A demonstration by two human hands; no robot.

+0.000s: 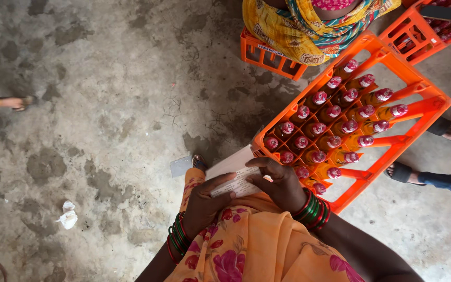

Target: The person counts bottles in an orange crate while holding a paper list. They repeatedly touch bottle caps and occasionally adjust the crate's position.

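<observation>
My left hand (203, 201) and my right hand (283, 183) together hold a stack of white printed paper labels (234, 176) just above my lap, thumbs and fingers pinching the sheets. Both wrists carry green and red bangles. Right behind the labels stands an orange plastic crate (390, 149), tilted, filled with several orange bottles with pink-red caps (333, 111). My right hand is nearest the crate's near corner.
A person in a yellow patterned garment (298, 26) sits on another orange crate (267, 55) at the top. A third crate (418, 31) is at top right. Sandalled feet (405, 172) lie at the right, another foot (22, 103) at the left. Crumpled paper (68, 215) lies on the stained concrete floor.
</observation>
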